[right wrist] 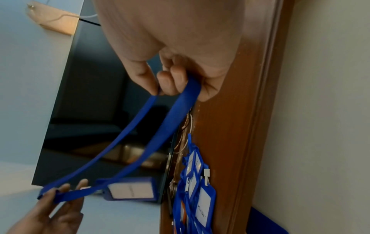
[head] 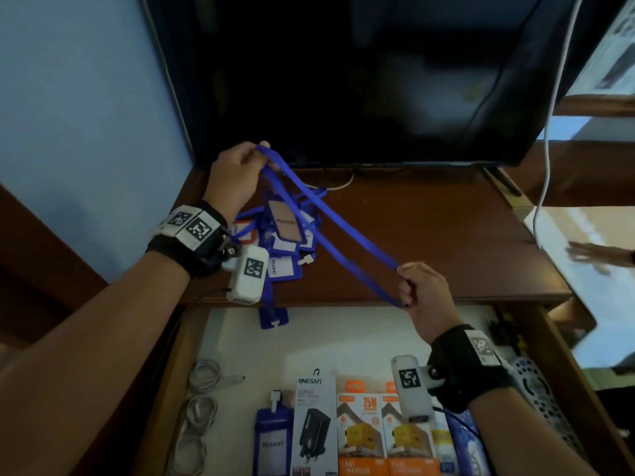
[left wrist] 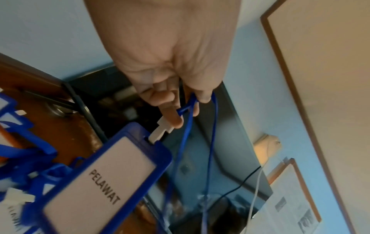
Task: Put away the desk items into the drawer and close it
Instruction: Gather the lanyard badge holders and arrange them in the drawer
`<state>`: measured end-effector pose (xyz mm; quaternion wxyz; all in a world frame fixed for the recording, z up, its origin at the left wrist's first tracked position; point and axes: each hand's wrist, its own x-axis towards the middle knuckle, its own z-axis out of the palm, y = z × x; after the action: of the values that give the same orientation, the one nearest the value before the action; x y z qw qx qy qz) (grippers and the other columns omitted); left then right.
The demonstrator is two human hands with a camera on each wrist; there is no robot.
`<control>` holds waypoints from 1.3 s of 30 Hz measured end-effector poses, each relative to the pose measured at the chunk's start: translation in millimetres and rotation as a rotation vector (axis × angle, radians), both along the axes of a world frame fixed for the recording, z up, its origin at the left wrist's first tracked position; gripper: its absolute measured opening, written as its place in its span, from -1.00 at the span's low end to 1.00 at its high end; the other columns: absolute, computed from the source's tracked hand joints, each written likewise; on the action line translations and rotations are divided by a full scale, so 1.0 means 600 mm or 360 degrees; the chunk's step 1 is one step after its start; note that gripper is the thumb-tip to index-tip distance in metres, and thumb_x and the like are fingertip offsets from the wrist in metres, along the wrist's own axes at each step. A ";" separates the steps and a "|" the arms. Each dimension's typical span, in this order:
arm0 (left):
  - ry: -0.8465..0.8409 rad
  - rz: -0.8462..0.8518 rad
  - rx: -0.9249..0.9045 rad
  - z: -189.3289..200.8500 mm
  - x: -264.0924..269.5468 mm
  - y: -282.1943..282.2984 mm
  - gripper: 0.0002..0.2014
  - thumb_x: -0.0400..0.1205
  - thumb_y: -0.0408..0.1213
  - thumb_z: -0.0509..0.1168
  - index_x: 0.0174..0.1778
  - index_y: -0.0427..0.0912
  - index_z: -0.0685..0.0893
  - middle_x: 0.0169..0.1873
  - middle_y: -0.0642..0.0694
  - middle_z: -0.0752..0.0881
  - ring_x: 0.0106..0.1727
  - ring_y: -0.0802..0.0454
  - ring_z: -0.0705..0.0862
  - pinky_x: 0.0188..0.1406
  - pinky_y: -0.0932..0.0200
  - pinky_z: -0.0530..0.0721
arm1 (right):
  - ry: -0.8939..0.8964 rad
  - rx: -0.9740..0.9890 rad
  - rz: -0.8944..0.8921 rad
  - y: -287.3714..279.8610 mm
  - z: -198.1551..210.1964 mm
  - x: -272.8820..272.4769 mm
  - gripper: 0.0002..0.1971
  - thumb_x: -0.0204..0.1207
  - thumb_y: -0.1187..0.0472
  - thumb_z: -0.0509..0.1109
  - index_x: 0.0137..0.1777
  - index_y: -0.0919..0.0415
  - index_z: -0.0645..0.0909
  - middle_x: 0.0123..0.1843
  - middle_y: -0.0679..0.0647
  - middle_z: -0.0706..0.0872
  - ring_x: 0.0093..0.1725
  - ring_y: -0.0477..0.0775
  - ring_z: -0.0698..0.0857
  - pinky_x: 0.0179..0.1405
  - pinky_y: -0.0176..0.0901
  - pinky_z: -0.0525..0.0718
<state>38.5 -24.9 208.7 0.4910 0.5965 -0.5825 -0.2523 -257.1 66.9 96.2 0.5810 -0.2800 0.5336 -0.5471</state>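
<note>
**Blue lanyard held stretched between both hands over the desk**

- Left hand (head: 237, 173) raised above the rear left part of the brown wooden desk (head: 429, 235), just in front of the dark flat screen (head: 343, 73). Fingers curled, pinching one end of a blue flat-ribbon lanyard (head: 330, 221). In the left wrist view a white plastic clip (left wrist: 162, 129) sits at the fingertips (left wrist: 176, 121), joined to a blue-framed card holder with a white insert printed "PELAWAT" (left wrist: 104, 178), hanging below the hand.
- Right hand (head: 422, 293) over the desk's front edge, right of centre. Fingers curled round the other end of the lanyard loop; the right wrist view shows the ribbon passing under the bent fingers (right wrist: 170, 82).
- The lanyard runs as two strands diagonally between the hands, off the desk surface.
- A heap of blue card holders and ribbons (head: 278, 242) lies on the left part of the desk, beneath the left hand and the strap. One blue holder (head: 273, 317) hangs over the desk's front edge above the drawer.
- The wooden drawer with a white lining (head: 309, 341) is pulled out below the desk. Inside: coiled white cables (head: 202, 400) by the left wall, another blue "PELAWAT" holder (head: 273, 438), a white charger box marked "ONESAM" (head: 314, 427), two orange-and-white charger boxes (head: 385, 434), a grey remote control (head: 539, 400) by the right wall.
- A white cable (head: 549, 132) hangs down at the screen's right side.
</note>
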 end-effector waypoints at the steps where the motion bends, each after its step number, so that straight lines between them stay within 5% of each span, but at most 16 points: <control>1: 0.0016 -0.0038 0.0009 0.004 -0.008 0.007 -0.70 0.73 -0.05 0.18 -0.21 -0.07 0.70 -0.38 -0.03 0.68 -0.32 0.12 0.61 -0.23 0.16 0.55 | 0.0079 0.0019 0.0034 0.001 0.002 0.004 -0.74 0.56 0.43 0.25 -0.33 0.16 0.51 -0.55 0.02 0.39 -0.57 -0.02 0.31 -0.55 -0.21 0.25; 4: 0.0112 -0.0180 0.0016 0.005 -0.039 0.045 -0.66 0.75 -0.12 0.18 -0.21 -0.21 0.71 -0.46 -0.08 0.68 -0.46 0.17 0.63 -0.40 0.36 0.56 | 0.0334 0.0049 0.0121 0.010 0.010 0.023 -0.76 0.57 0.41 0.29 -0.28 0.13 0.60 -0.43 0.04 0.61 -0.45 0.06 0.51 -0.38 -0.14 0.38; 7: 0.0133 -0.0242 0.0076 -0.014 -0.073 0.085 -0.69 0.74 -0.14 0.20 -0.23 -0.16 0.73 -0.43 0.02 0.71 -0.46 0.19 0.65 -0.38 0.35 0.62 | 0.0511 -0.0003 0.0279 0.027 0.015 0.044 -0.87 0.52 0.33 0.44 -0.03 0.07 0.66 0.03 0.04 0.72 0.02 0.04 0.67 -0.06 -0.16 0.54; 10: 0.0154 -0.0333 0.0193 -0.036 -0.107 0.121 -0.71 0.72 -0.16 0.23 -0.20 -0.21 0.75 -0.42 0.04 0.73 -0.42 0.11 0.69 -0.28 0.24 0.68 | 0.0550 -0.0144 0.0479 0.051 0.015 0.067 -0.63 0.44 0.25 0.53 0.20 -0.06 0.60 0.31 -0.09 0.63 0.32 -0.09 0.56 0.27 -0.09 0.52; 13: 0.0221 -0.0381 0.0248 -0.058 -0.135 0.155 -0.70 0.71 -0.15 0.24 -0.19 -0.25 0.76 -0.40 0.02 0.74 -0.38 0.11 0.69 -0.21 0.20 0.69 | 0.0555 -0.0199 0.0643 0.076 0.008 0.080 -0.45 0.39 0.17 0.59 0.35 -0.15 0.50 0.39 -0.18 0.56 0.36 -0.15 0.53 0.27 -0.13 0.53; 17: 0.0320 -0.0456 0.0428 -0.085 -0.172 0.199 -0.70 0.70 -0.15 0.25 -0.19 -0.25 0.76 -0.35 -0.16 0.76 -0.38 0.13 0.70 -0.20 0.23 0.71 | 0.0622 -0.0209 0.0816 0.101 -0.016 0.078 -0.35 0.37 0.18 0.62 0.41 -0.17 0.45 0.35 -0.28 0.59 0.34 -0.29 0.54 0.26 -0.18 0.56; 19: 0.0407 -0.0465 0.0515 -0.097 -0.190 0.215 -0.71 0.70 -0.17 0.25 -0.17 -0.27 0.76 -0.30 -0.21 0.77 -0.35 0.11 0.72 -0.20 0.26 0.71 | 0.0796 -0.0200 0.0852 0.108 -0.028 0.077 -0.41 0.38 0.15 0.61 0.41 -0.02 0.51 0.30 -0.14 0.68 0.27 -0.16 0.62 0.23 -0.12 0.60; 21: 0.0527 -0.0458 0.0566 -0.106 -0.201 0.224 -0.72 0.71 -0.21 0.24 -0.14 -0.32 0.75 -0.21 -0.25 0.78 -0.32 0.12 0.73 -0.22 0.33 0.70 | 0.0937 -0.0185 0.0838 0.113 -0.037 0.073 -0.68 0.43 0.24 0.56 0.18 0.17 0.67 0.06 0.05 0.79 0.04 0.04 0.73 0.09 -0.04 0.64; 23: 0.0588 -0.0447 0.0607 -0.111 -0.205 0.228 -0.73 0.73 -0.23 0.21 -0.13 -0.30 0.74 -0.18 -0.18 0.78 -0.29 0.16 0.74 -0.20 0.37 0.68 | 0.1082 -0.0104 0.0877 0.117 -0.043 0.067 -0.95 0.48 0.32 0.49 -0.16 0.17 0.70 -0.23 0.07 0.76 -0.24 0.04 0.67 -0.16 -0.16 0.58; 26: 0.0634 -0.0374 0.0638 -0.121 -0.199 0.232 -0.78 0.73 -0.34 0.18 -0.11 -0.20 0.73 -0.11 -0.05 0.79 -0.11 0.19 0.75 -0.07 0.35 0.68 | 0.1262 -0.0061 0.0879 0.121 -0.053 0.056 -0.68 0.55 0.31 0.42 -0.41 0.09 0.46 -0.46 -0.03 0.54 -0.47 -0.10 0.47 -0.46 -0.37 0.36; 30: 0.0577 -0.0338 0.0706 -0.147 -0.176 0.236 -0.72 0.67 -0.33 0.27 0.26 0.06 0.63 0.22 0.13 0.67 0.23 0.21 0.62 0.28 0.11 0.56 | 0.1193 0.0032 0.0752 0.114 -0.055 0.043 -0.72 0.55 0.25 0.43 -0.40 0.11 0.54 -0.49 -0.03 0.58 -0.50 -0.10 0.52 -0.50 -0.37 0.39; 34: 0.0406 -0.0370 0.1006 -0.180 -0.171 0.250 -0.49 0.59 -0.16 0.41 0.44 0.17 0.44 0.37 0.23 0.49 0.31 0.19 0.52 0.29 0.08 0.50 | 0.1022 0.0142 0.0549 0.102 -0.057 0.037 -0.71 0.54 0.23 0.43 -0.40 0.19 0.49 -0.49 0.11 0.56 -0.52 0.07 0.50 -0.48 -0.12 0.44; 39: 0.0600 -0.0563 0.1075 -0.200 -0.186 0.267 -0.57 0.56 -0.18 0.44 0.35 0.02 0.56 0.28 0.12 0.63 0.18 0.17 0.68 -0.01 0.32 0.66 | 0.0655 0.0072 0.0486 0.104 -0.024 0.044 -0.72 0.58 0.31 0.39 -0.38 0.27 0.53 -0.56 -0.02 0.54 -0.56 -0.09 0.50 -0.52 -0.30 0.45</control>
<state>-72.9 135.1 88.4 0.3150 0.5582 -0.4604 -0.6141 -230.8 129.4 81.7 0.5422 -0.4497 0.6042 -0.3725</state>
